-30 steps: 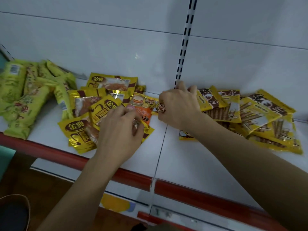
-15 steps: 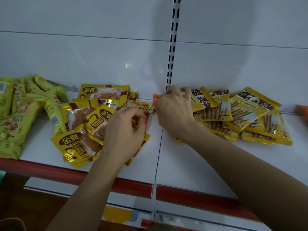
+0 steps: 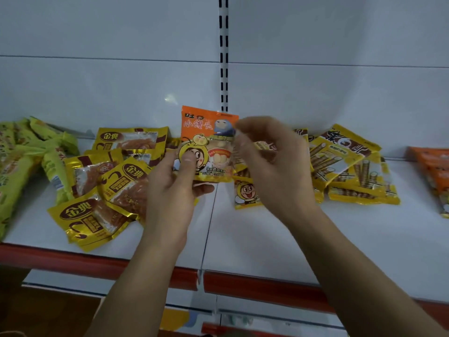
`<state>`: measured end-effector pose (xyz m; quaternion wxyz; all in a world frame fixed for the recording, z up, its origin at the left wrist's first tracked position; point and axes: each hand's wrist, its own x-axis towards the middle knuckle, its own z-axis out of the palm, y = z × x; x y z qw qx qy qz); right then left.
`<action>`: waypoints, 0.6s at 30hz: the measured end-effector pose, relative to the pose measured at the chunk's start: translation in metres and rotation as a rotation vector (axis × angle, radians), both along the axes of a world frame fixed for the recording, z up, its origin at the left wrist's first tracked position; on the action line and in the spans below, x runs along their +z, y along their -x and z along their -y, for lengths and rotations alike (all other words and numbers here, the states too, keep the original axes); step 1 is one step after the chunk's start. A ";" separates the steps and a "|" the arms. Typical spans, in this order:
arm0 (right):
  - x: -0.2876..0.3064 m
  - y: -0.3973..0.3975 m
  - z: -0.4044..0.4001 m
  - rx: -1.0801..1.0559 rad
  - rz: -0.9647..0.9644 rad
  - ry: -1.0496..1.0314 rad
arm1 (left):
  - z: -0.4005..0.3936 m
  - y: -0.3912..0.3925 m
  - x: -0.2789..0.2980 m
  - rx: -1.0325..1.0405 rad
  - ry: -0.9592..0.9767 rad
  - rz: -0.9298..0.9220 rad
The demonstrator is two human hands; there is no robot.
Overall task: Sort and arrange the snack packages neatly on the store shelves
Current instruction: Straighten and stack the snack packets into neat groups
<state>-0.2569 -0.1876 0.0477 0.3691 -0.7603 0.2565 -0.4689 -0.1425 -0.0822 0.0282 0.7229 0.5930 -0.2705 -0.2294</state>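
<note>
The left hand (image 3: 179, 176) pinched an orange packet (image 3: 209, 144), raised above the shelf (image 3: 267, 239); the right hand (image 3: 272, 161) curled at its edge, grip unclear. A loose pinch risked dropping it into the wrong pile. One bee packet (image 3: 246, 193) lay below; roughly five gold packs (image 3: 97, 190) sat left.

Both forearms reach forward, bare. The left hand (image 3: 175, 181) is raised with palm turned toward the camera, thumb in front and fingers curled behind in a pinch. The right hand (image 3: 272, 161) is beside it, fingers bent loosely, blurred
</note>
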 end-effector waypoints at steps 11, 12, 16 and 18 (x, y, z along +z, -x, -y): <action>0.009 0.088 0.042 0.004 0.111 -0.500 | 0.021 0.072 0.000 -0.230 -0.086 0.176; 0.008 0.096 0.047 -0.001 0.118 -0.521 | 0.024 0.078 0.000 -0.205 -0.086 0.194; 0.007 0.139 0.065 -0.028 0.146 -0.564 | 0.040 0.103 0.002 -0.106 -0.088 0.225; 0.006 0.164 0.071 -0.096 0.169 -0.539 | 0.051 0.120 0.000 -0.120 -0.113 0.289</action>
